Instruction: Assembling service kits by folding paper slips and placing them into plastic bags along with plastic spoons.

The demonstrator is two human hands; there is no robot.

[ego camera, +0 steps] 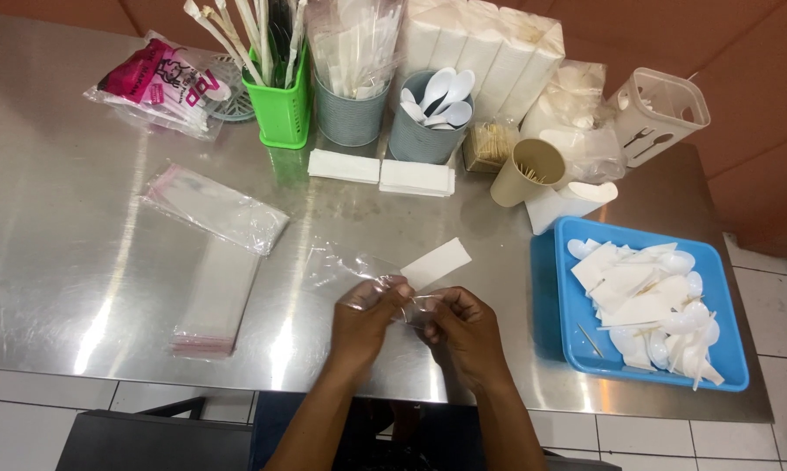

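A: What lies far left on the steel surface [79, 262]?

B: A stack of clear sleeves [212, 296], at nine o'clock from the hands.

A: And the left hand [367, 316]?

B: Its grip is pinched shut on a clear plastic bag [350, 269], which touches it and spreads toward eleven o'clock.

A: The right hand [465, 330]?

B: Just beside it, grip pinched shut on the same bag's near edge. A white napkin [435, 263] pokes out of the bag toward one o'clock.

A: Farther right?

B: At three o'clock, a blue tray [550, 296] of white spoons and napkins.
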